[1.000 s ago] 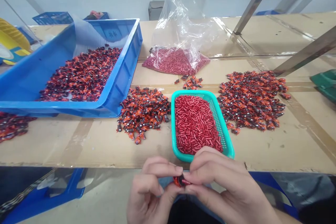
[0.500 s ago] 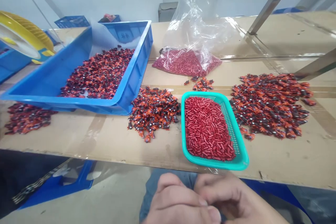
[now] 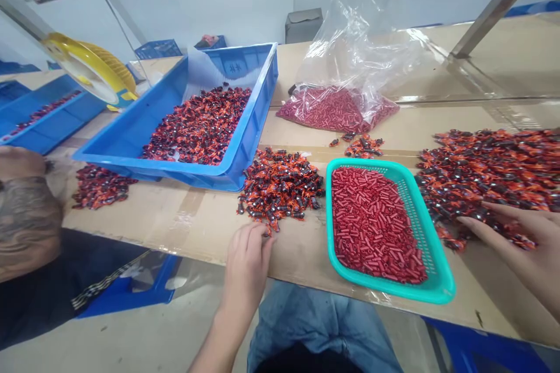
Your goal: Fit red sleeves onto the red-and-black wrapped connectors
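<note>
The cardboard-topped bench [image 3: 131, 221] was laid out for reach: a teal basket [image 3: 385, 290] of red tubes [image 3: 371, 224] sat at one o'clock from the worker, between two heaps of orange-and-dark pieces, seemingly so either hand could get to it. The left hand [image 3: 245, 262], fingers loosely curled, touched the near edge of the heap [image 3: 280, 186] at twelve; whether it had hold of a piece, I couldn't quite tell. The right hand [image 3: 520, 239], open and spread, lay apparently empty over the other heap [image 3: 490, 178] at two o'clock.
</note>
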The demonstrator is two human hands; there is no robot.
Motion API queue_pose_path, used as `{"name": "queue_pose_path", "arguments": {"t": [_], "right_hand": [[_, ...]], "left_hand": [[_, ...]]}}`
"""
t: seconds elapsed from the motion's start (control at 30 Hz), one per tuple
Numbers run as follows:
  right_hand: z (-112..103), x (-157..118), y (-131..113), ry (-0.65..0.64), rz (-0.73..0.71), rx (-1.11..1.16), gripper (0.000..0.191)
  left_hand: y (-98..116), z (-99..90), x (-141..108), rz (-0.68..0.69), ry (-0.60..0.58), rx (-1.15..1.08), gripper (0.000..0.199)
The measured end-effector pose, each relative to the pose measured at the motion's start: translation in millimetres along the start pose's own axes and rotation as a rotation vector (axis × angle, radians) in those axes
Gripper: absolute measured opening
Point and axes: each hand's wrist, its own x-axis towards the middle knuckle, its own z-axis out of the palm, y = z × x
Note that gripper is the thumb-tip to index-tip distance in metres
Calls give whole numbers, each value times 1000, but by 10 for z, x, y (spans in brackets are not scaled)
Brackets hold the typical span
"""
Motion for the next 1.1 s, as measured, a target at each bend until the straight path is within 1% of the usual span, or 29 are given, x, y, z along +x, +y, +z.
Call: {"name": "queue_pose_path", "arguments": {"t": [0.03, 0.07, 0.1, 0.13, 0.17, 0.2, 0.23, 0.27, 0.3, 0.37, 0.43, 0.47, 0.53, 0.6, 0.63, 0.67, 0.77, 0.87, 0.93, 1.0, 1.03, 1.1], "right_hand": [[6, 45, -1, 14, -34, -95, 97], [-9, 76, -55, 34, -69, -164, 101], [-42, 91, -153, 59, -101, -193, 99], [-84, 90, -286, 79, -133, -169, 91], [-128, 75, -443, 80, -178, -102, 79], [-166, 50, -610, 49, -245, 5, 64], [-191, 19, -776, -8, -327, 131, 51], [-200, -11, -932, -67, -407, 234, 42], [-192, -37, -1068, -96, -460, 288, 37], [-140, -65, -1268, -118, -514, 293, 35], [-78, -59, -1371, -148, -523, 246, 38], [-55, -46, -1395, -179, -523, 232, 39], [-39, -14, -1416, -242, -522, 219, 39], [-55, 16, -1425, -272, -517, 209, 36], [-72, 27, -1429, -274, -507, 220, 34], [-92, 37, -1434, -271, -493, 245, 31], [-174, 50, -1453, -244, -428, 395, 24], [-306, 29, -1506, -241, -349, 593, 14], [-426, -13, -1583, -316, -278, 747, 14], [-555, -69, -1696, -411, -234, 897, 16], [-615, -97, -1759, -441, -237, 961, 16], [-716, -141, -1883, -438, -294, 1042, 12]], "left_hand": [[-13, 10, 4, -22, 2, -22, 12], [-5, 16, 6, -44, 7, -50, 11], [20, 14, 4, -66, 15, -84, 10], [58, 5, -2, -87, 23, -126, 11], [108, -12, -11, -112, 28, -174, 12], [165, -34, -22, -136, 27, -225, 13], [228, -60, -32, -154, 13, -270, 13], [296, -88, -41, -182, -6, -336, 13], [366, -114, -46, -235, -26, -440, 11], [506, -159, -42, -417, -46, -757, 10], [638, -193, -20, -647, -67, -1109, 13], [697, -207, -5, -749, -81, -1232, 15], [797, -230, 24, -875, -123, -1331, 19], [860, -242, 41, -917, -133, -1329, 24], [875, -241, 45, -892, -129, -1303, 25], [881, -236, 46, -830, -129, -1269, 26], [861, -209, 41, -560, -110, -1146, 18], [853, -200, 31, -377, -77, -1043, 10], [866, -213, 22, -273, -54, -946, 10], [882, -232, 14, -117, -30, -828, 15], [889, -241, 12, -33, -22, -764, 18], [898, -260, 19, 105, -11, -638, 21]]}}
